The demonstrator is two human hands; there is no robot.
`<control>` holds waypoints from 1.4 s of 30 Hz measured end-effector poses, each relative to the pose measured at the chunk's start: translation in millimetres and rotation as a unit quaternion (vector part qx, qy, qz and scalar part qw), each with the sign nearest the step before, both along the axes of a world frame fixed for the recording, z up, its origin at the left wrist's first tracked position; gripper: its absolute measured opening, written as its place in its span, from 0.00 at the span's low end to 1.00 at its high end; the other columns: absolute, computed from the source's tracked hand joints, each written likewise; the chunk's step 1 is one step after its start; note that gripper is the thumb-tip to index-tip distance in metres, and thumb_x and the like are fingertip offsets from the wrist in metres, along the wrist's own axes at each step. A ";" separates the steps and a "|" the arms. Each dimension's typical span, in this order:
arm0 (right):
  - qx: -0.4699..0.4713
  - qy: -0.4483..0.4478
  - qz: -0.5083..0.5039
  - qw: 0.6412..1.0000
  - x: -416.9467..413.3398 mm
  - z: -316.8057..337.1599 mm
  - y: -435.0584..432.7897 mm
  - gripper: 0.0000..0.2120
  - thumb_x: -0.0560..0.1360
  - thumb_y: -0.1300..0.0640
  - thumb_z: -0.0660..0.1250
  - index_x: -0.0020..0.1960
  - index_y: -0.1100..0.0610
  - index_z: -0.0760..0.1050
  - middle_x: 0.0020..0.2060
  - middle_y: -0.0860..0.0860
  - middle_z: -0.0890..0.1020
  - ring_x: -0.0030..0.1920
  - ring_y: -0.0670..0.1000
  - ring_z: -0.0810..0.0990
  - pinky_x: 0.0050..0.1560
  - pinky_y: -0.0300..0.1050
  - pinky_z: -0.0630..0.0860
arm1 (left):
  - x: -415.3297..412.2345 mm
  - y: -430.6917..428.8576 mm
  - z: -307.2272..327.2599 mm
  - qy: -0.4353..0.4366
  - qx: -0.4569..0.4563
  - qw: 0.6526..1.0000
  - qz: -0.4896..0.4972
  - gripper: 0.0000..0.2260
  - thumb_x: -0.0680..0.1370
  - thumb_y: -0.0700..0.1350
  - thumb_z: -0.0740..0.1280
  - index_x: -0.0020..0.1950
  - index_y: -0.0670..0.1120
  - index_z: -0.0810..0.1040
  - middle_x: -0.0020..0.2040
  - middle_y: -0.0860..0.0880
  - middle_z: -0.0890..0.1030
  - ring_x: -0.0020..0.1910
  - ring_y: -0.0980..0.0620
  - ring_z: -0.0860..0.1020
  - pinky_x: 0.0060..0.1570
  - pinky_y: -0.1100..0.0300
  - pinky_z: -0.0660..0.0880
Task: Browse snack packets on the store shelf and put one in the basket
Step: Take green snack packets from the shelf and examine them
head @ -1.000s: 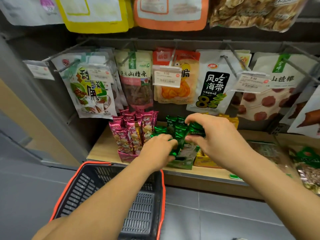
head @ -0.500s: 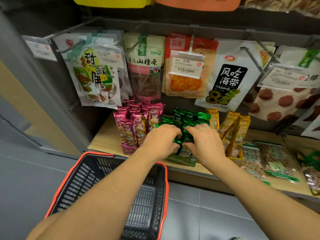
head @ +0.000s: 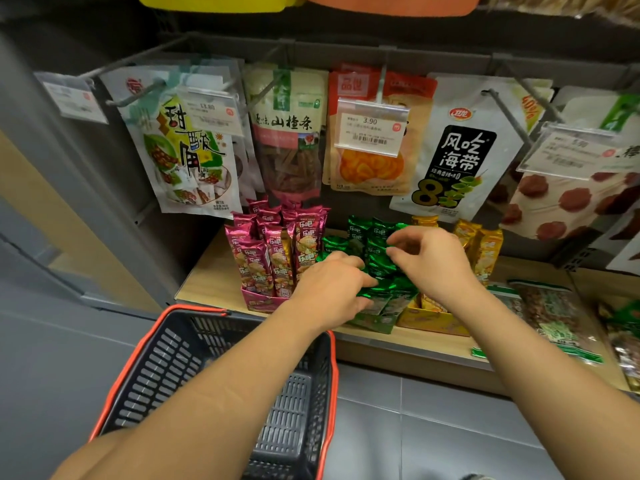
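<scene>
— Green foil snack packets [head: 377, 237]: where?
— Upright in a green display box [head: 375, 322] on the wooden shelf [head: 211, 275], between pink packets [head: 273, 251] and yellow packets [head: 485, 247].
— Left hand [head: 329, 289]?
— Resting palm-down on the front green packets, fingers [head: 360, 277] curled over their tops; whether pinching one, cannot tell.
— Right hand [head: 433, 261]?
— Over the rear green packets, thumb and forefinger narrowly parted, touching foil tops, nothing lifted.
— Basket [head: 145, 372]?
— Dark grid plastic, orange rim, below the shelf edge, under the left forearm.
— Above?
— Hanging pouches on hooks, price tag [head: 370, 128] reading 3.90.
</scene>
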State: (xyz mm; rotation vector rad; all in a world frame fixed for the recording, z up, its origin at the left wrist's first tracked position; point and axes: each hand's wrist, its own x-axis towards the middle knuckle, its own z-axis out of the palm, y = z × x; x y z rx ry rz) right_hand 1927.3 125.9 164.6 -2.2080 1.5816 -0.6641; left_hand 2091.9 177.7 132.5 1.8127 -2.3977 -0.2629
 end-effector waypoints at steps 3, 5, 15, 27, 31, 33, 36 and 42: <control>-0.017 0.162 0.010 0.987 12.5 -5.3 -4.9 0.14 0.74 0.46 0.70 0.58 0.48 0.81 0.51 0.50 0.82 0.56 0.55 0.76 0.52 0.49 0.75 | -3.3 1.7 3.8 0.002 0.019 1.000 0.001 0.17 0.81 0.56 0.60 0.67 0.54 0.76 0.71 0.48 0.70 0.71 0.46 0.64 0.63 0.46 0.69; -0.016 0.242 0.006 0.970 20.0 -11.2 -6.3 0.15 0.74 0.45 0.69 0.58 0.48 0.80 0.54 0.52 0.80 0.59 0.57 0.73 0.54 0.51 0.74 | -4.1 2.5 6.7 0.002 0.043 0.999 -0.004 0.17 0.82 0.55 0.56 0.66 0.53 0.77 0.71 0.47 0.70 0.71 0.45 0.64 0.63 0.45 0.69; -0.158 0.018 0.032 0.987 13.7 5.4 13.6 0.05 0.77 0.59 0.66 0.48 0.59 0.79 0.48 0.54 0.78 0.50 0.57 0.75 0.48 0.50 0.73 | -6.6 2.7 8.6 -0.008 0.009 1.000 -0.001 0.13 0.80 0.53 0.62 0.62 0.54 0.78 0.58 0.50 0.77 0.58 0.45 0.76 0.52 0.48 0.76; -0.467 -0.156 0.149 0.858 -65.3 83.1 97.7 0.06 0.77 0.70 0.60 0.53 0.63 0.71 0.50 0.63 0.76 0.54 0.55 0.76 0.60 0.42 0.71 | -3.1 8.0 14.8 0.089 0.036 0.995 -0.003 0.12 0.81 0.47 0.63 0.60 0.47 0.82 0.62 0.47 0.79 0.61 0.47 0.76 0.61 0.52 0.72; -0.349 -0.215 0.103 0.906 -85.1 76.3 113.3 0.05 0.77 0.70 0.61 0.50 0.66 0.74 0.48 0.59 0.77 0.51 0.54 0.77 0.57 0.41 0.72 | -18.9 19.4 50.4 0.208 0.027 0.977 0.039 0.09 0.79 0.48 0.66 0.56 0.52 0.84 0.56 0.54 0.83 0.58 0.58 0.78 0.63 0.57 0.72; -0.255 -0.268 0.074 0.926 -88.3 68.4 116.1 0.06 0.78 0.69 0.61 0.50 0.62 0.75 0.48 0.56 0.77 0.50 0.53 0.77 0.53 0.45 0.74 | -31.0 32.7 74.8 0.317 0.092 0.944 0.011 0.08 0.78 0.50 0.68 0.55 0.54 0.84 0.53 0.58 0.84 0.54 0.62 0.79 0.60 0.60 0.74; -0.142 -0.339 0.053 0.928 -91.0 61.8 114.5 0.10 0.79 0.67 0.62 0.50 0.52 0.74 0.48 0.56 0.78 0.47 0.50 0.77 0.49 0.46 0.75 | -55.7 56.1 100.8 0.390 0.192 0.896 -0.093 0.14 0.78 0.49 0.68 0.63 0.51 0.79 0.57 0.54 0.83 0.58 0.57 0.79 0.62 0.61 0.74; 0.036 -0.483 0.071 0.872 -89.3 56.2 113.9 0.06 0.79 0.56 0.64 0.56 0.53 0.74 0.48 0.50 0.79 0.48 0.50 0.79 0.50 0.56 0.78 | -90.1 80.8 92.2 0.509 0.148 0.848 -0.012 0.17 0.71 0.42 0.76 0.58 0.44 0.78 0.51 0.49 0.84 0.51 0.55 0.81 0.57 0.53 0.77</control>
